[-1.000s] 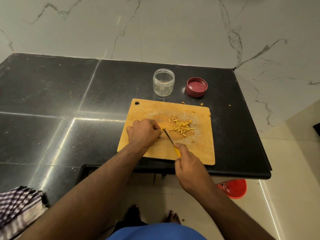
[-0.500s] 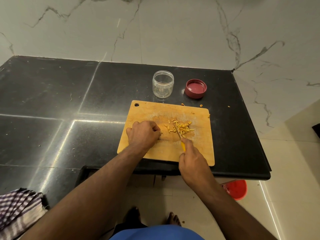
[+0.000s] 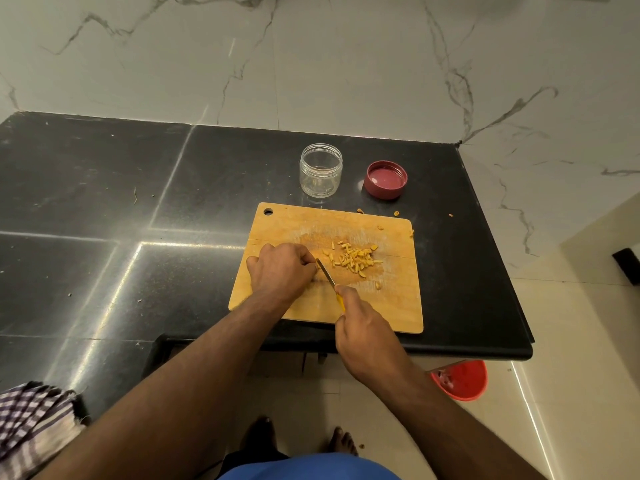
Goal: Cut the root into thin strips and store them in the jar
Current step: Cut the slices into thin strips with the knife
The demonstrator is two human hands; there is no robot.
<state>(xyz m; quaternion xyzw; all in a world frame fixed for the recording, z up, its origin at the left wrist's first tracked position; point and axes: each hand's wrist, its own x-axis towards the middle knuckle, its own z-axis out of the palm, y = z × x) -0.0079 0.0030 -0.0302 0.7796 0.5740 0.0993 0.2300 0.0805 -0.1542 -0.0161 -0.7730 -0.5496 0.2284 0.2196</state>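
A wooden cutting board (image 3: 391,306) lies on the black counter. On its middle sits a pile of yellow-orange root strips (image 3: 353,259). My left hand (image 3: 280,270) is curled, knuckles up, on the board left of the pile; the root piece under its fingers is hidden. My right hand (image 3: 363,327) grips a yellow-handled knife (image 3: 327,276), whose blade points up-left and its tip meets my left fingers. An empty clear jar (image 3: 321,169) stands open behind the board. Its red lid (image 3: 385,179) lies upturned to the jar's right.
A few stray root bits (image 3: 396,213) lie on the counter just past the board's far edge. A marble wall rises behind the black counter (image 3: 138,209). A checked cloth (image 3: 31,424) hangs at the lower left. On the floor stands a red bucket (image 3: 462,379).
The knife blade has swung back left from the pile of strips, so its tip is against my left fingers again. My left hand has stayed in place.
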